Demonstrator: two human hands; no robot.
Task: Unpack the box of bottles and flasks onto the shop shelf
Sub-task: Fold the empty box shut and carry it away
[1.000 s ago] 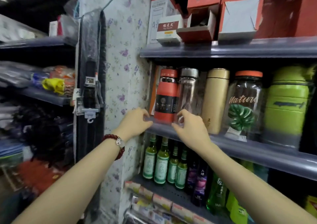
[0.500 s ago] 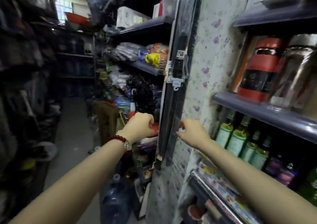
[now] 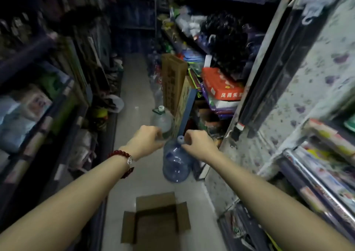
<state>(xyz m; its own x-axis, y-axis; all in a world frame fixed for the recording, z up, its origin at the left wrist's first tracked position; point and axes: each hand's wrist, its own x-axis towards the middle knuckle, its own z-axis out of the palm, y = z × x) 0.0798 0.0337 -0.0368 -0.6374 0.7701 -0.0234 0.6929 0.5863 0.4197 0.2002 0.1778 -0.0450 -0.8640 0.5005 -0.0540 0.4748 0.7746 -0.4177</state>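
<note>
view: swung from shelf to aisle | hands point(image 3: 146, 141) point(image 3: 197, 145): loosely curled, seemingly empty | box point(image 3: 155, 222): open on floor, next reach

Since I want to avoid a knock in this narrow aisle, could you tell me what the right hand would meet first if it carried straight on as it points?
Probably the blue water jug: the right hand appears just beside its neck, though depth is unclear.

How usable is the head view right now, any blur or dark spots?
Head view: dim aisle, left shelves nearly black and smeared by motion blur; wide-angle bending at edges; open cardboard box on the floor and both hands, left, right, readable.
</note>
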